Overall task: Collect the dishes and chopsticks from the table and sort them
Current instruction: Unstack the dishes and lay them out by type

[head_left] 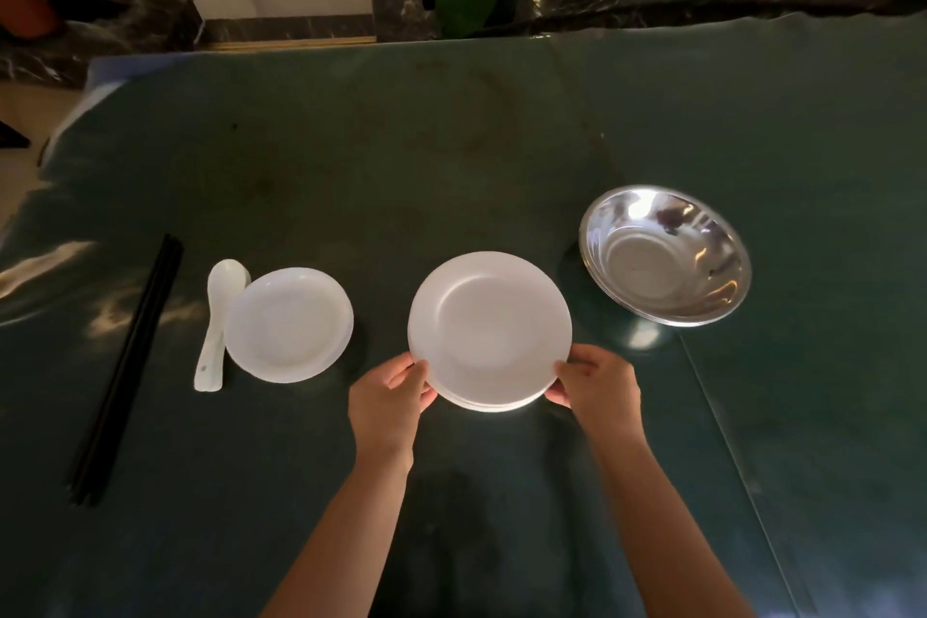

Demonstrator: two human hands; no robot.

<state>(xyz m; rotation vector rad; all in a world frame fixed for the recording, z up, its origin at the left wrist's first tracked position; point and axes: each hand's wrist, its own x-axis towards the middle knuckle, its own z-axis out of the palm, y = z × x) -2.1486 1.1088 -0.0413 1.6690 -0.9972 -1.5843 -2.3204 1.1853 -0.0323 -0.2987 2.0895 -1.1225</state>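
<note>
the plates (489, 329), a small white stack, sit mid-table (451, 141), pinched at the near rim by both hands: left hand (391, 396) on the left edge, right hand (594, 389) on the right, fingers curled under. held only at the near rim, the stack could tip or the upper plates slide off if lifted unevenly. left of the plates lie a smaller dish (290, 324), a spoon (216, 321) touching it, and chopsticks (128, 366) further left; a steel bowl (664, 256) stands right, near enough to be knocked.
</note>
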